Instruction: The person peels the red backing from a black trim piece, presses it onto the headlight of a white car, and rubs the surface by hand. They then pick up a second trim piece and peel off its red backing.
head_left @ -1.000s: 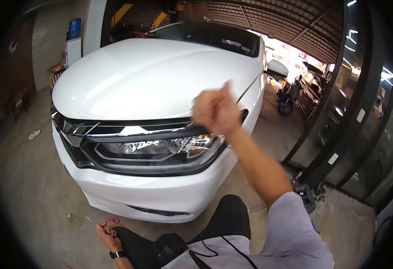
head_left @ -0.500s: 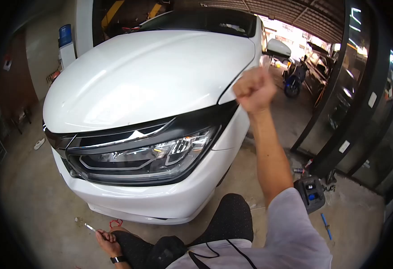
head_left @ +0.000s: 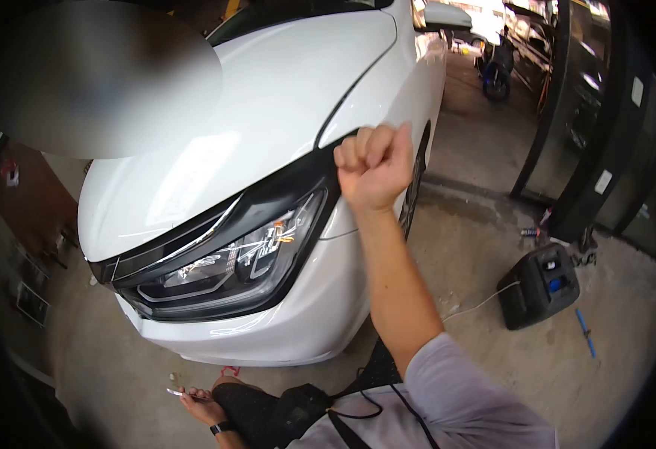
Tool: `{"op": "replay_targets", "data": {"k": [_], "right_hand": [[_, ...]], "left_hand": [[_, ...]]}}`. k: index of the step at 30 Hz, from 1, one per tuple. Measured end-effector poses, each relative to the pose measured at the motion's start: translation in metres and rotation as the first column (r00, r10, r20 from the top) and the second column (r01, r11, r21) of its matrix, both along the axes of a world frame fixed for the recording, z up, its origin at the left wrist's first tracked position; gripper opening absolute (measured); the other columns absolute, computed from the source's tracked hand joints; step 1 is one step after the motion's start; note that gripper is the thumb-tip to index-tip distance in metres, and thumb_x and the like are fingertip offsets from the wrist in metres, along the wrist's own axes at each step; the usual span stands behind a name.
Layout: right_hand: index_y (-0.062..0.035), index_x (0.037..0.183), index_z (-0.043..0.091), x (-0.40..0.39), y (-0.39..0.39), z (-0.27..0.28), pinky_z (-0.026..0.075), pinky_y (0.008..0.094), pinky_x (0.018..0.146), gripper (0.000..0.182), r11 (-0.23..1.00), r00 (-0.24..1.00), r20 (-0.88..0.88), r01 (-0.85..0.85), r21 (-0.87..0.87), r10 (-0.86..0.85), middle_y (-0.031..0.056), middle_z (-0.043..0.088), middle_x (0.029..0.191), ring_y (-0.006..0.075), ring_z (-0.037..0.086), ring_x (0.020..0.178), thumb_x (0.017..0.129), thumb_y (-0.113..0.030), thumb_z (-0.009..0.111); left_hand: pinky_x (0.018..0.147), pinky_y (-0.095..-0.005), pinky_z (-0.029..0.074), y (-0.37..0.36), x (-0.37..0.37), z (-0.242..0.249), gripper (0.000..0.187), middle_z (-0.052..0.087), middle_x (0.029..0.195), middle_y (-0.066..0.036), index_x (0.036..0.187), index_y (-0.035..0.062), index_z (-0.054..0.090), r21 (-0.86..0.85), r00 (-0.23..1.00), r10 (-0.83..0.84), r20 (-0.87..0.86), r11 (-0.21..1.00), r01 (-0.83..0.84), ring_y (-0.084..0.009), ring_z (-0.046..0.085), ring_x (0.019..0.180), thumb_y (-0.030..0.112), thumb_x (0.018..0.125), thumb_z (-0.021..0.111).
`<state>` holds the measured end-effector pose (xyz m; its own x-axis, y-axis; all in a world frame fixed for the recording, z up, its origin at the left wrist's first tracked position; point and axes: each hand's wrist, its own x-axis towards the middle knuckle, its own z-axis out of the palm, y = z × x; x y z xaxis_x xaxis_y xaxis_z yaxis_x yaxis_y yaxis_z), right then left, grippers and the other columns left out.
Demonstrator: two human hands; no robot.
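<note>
The right hand [head_left: 374, 170], closed in a fist, sits at the rear corner of the dark headlight trim strip [head_left: 268, 200], whose long axis runs down-left from it, while the left hand [head_left: 202, 404] pinches a thin tool [head_left: 176, 392] near the floor.

Grey concrete floor [head_left: 477, 247] under cover, dark pillars [head_left: 590, 150] at right, a parked motorbike [head_left: 497, 71] beyond.

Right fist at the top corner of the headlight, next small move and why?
Probably keep drawing the right hand back along the seam between hood and fender. Its fingers are closed at the headlight corner, seemingly pinching something thin; I cannot tell what.
</note>
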<state>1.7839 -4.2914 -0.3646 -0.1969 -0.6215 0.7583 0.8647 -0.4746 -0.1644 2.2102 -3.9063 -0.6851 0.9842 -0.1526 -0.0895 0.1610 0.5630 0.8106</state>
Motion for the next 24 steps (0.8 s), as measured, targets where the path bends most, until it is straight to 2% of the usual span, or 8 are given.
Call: {"op": "replay_targets", "data": {"k": [6,9,11,12,14,17,18,24], "right_hand": [[-0.0090,0.067,0.038,0.030,0.007,-0.001,0.025,0.0327,0.049,0.063,0.990,0.977,0.158,0.136,0.037,-0.140,0.0018,0.030,0.060,0.0153,0.024,0.050,0.113,-0.051,0.031],[-0.0058,0.083,0.051,0.010,0.019,0.005,0.034,0.0340,0.055,0.068,0.966,0.987,0.158,0.025,-0.258,0.016,0.0062,0.045,0.069,0.0171,0.036,0.057,0.109,-0.066,0.032],[-0.0040,0.129,0.057,0.016,0.039,0.017,0.050,0.0424,0.085,0.092,0.707,0.691,0.330,0.701,-0.091,-0.643,0.0195,0.065,0.113,0.0300,0.062,0.100,0.097,-0.086,0.031],[-0.0040,0.129,0.057,0.025,0.040,0.016,0.050,0.0424,0.085,0.092,0.728,0.712,0.307,0.681,-0.080,-0.632,0.0195,0.065,0.113,0.0300,0.062,0.100,0.097,-0.086,0.031],[-0.0026,0.165,0.017,0.047,0.050,0.020,0.028,0.0513,0.124,0.116,0.738,0.736,0.096,0.646,0.197,-0.670,0.0272,0.032,0.166,0.0355,0.032,0.154,0.092,-0.091,0.034],[0.0008,0.167,0.003,0.073,0.082,0.076,0.008,0.0531,0.131,0.126,0.588,0.618,0.133,0.629,0.508,-0.775,0.0282,0.005,0.174,0.0393,0.006,0.163,0.090,-0.091,0.039],[0.0027,0.167,-0.002,0.064,0.072,-0.007,0.001,0.0512,0.131,0.127,0.725,0.770,-0.364,0.628,0.282,-0.525,0.0290,0.001,0.174,0.0390,-0.001,0.163,0.091,-0.089,0.042],[0.0016,0.167,0.008,-0.016,0.073,0.065,0.006,0.0599,0.129,0.119,0.699,0.647,-0.440,0.713,0.057,-0.623,0.0281,0.011,0.174,0.0428,0.011,0.161,0.093,-0.084,0.045]], "left_hand": [[0.045,-0.0241,0.029,0.056,0.118,0.036,0.019,0.052,0.075,0.007,0.104,0.0142,0.063,-0.026,0.990,0.004,0.143,1.000,-0.001,-0.0051,0.039,0.053,0.029,0.109,0.053],[0.047,-0.0233,0.030,0.069,0.175,0.097,0.019,0.051,0.075,0.007,0.105,0.0133,0.064,0.005,0.963,0.024,0.269,1.000,-0.026,-0.0045,0.039,0.055,0.028,0.110,0.052],[0.050,-0.0222,0.033,0.058,0.168,0.175,0.021,0.052,0.076,0.006,0.110,0.0112,0.065,0.037,0.936,0.105,0.336,0.991,-0.125,-0.0044,0.041,0.057,0.028,0.110,0.053],[0.051,-0.0218,0.034,0.059,0.169,0.202,0.022,0.052,0.077,0.006,0.112,0.0105,0.065,0.078,0.923,0.084,0.376,0.989,-0.122,-0.0044,0.042,0.058,0.029,0.110,0.054],[0.053,-0.0214,0.035,0.081,0.163,0.249,0.023,0.052,0.077,0.005,0.114,0.0099,0.066,0.170,0.911,0.068,0.408,0.974,-0.149,-0.0044,0.043,0.060,0.029,0.110,0.054],[0.050,-0.0219,0.034,0.116,0.149,0.305,0.024,0.053,0.077,0.005,0.112,0.0104,0.067,0.228,0.930,0.011,0.367,0.968,-0.101,-0.0048,0.044,0.059,0.031,0.110,0.055],[0.049,-0.0224,0.034,0.135,0.141,0.314,0.024,0.052,0.075,0.005,0.112,0.0116,0.067,0.324,0.941,-0.002,0.340,0.939,-0.115,-0.0045,0.043,0.057,0.032,0.110,0.055],[0.047,-0.0246,0.042,0.239,0.047,0.347,0.016,0.059,0.075,0.000,0.109,0.0090,0.063,0.789,0.983,-0.026,0.179,0.601,-0.128,-0.0093,0.054,0.057,0.024,0.107,0.057]]}}
